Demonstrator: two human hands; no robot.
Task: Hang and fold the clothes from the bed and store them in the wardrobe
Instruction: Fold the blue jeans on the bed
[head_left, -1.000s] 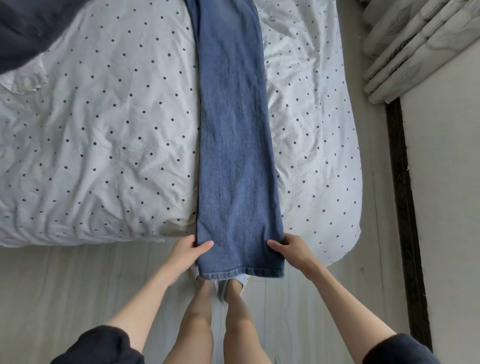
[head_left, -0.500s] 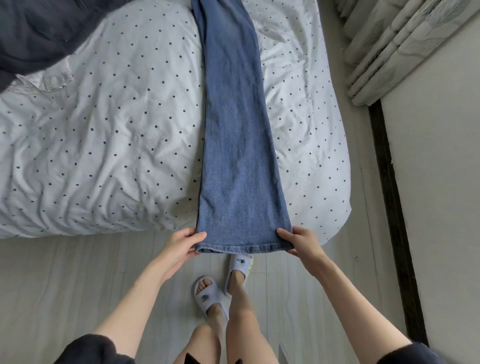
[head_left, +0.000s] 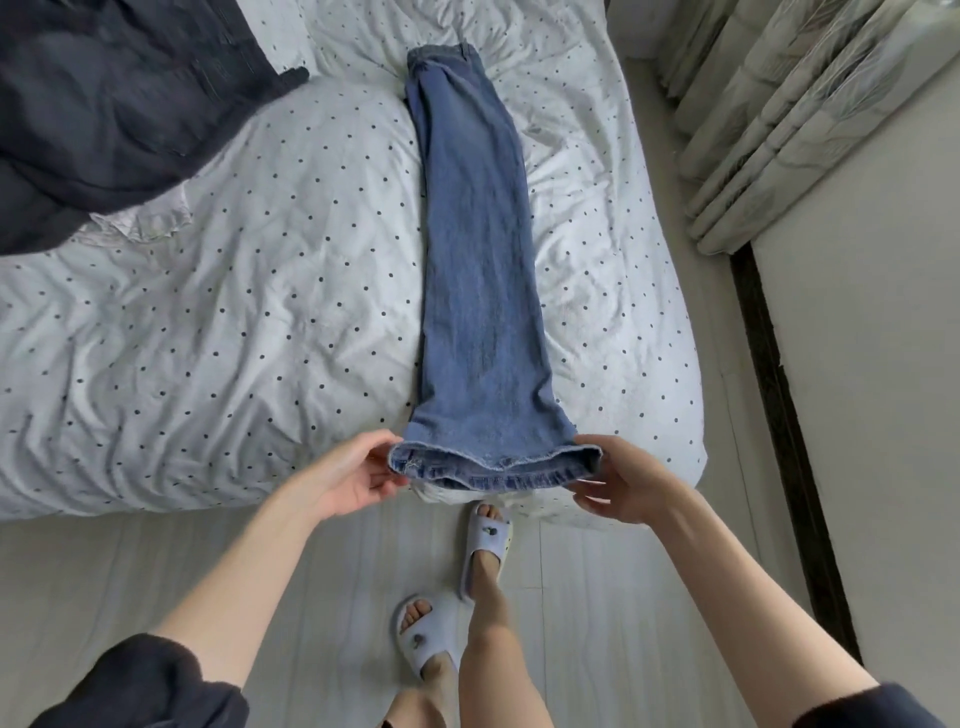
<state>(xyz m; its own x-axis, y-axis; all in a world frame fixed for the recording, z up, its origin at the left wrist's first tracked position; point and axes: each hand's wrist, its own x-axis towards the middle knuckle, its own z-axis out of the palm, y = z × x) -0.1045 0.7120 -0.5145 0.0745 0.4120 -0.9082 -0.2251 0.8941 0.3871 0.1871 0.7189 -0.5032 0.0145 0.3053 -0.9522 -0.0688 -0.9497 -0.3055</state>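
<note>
Both hands pinch the hem, left hand (head_left: 349, 477) and right hand (head_left: 626, 480) equally near, jeans (head_left: 475, 270) running lengthwise straight away from them up the bed (head_left: 208, 332)

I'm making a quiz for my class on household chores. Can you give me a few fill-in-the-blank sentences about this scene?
1. Both hands hold the jeans at the ____ end.
2. The jeans lie on a white bed cover printed with dark ____.
3. A dark garment lies at the bed's far ____ corner.
4. The left hand and right hand each grip one ____ of the hem.

Missing words: hem; dots; left; corner
</note>
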